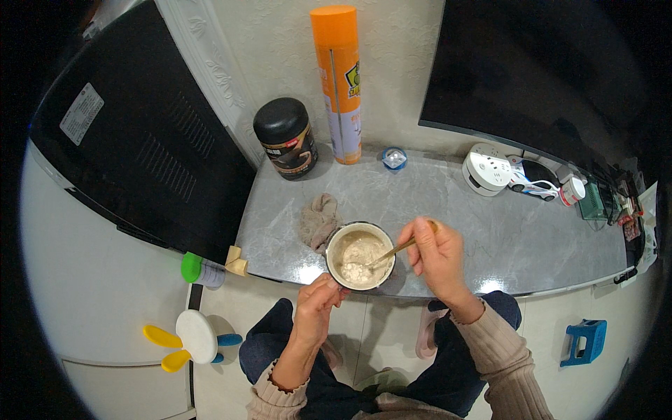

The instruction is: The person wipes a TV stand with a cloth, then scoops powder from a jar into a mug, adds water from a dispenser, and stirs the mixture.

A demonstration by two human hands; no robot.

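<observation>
A round, dark-rimmed cup (pixel 360 231) holds a pale, lumpy, wet mixture (pixel 358 255). My left hand (pixel 316 302) grips the cup at its lower left, by what seems to be its handle. Between the fingers of my right hand (pixel 434 257) is the handle of a metal spoon (pixel 391 253), whose lower end dips into the mixture. A crumpled grey-brown cloth (pixel 319 220) lies at the cup's upper left on the grey marble-patterned countertop (pixel 420 199).
Along the wall stand a black lidded tub (pixel 286 139), an orange spray can (pixel 338 84) and a blue tape roll (pixel 394 158). A white power strip (pixel 487 169) and toy car (pixel 533 181) sit right, below a dark screen (pixel 525 73). Stools (pixel 197 336) (pixel 585 341) flank my legs.
</observation>
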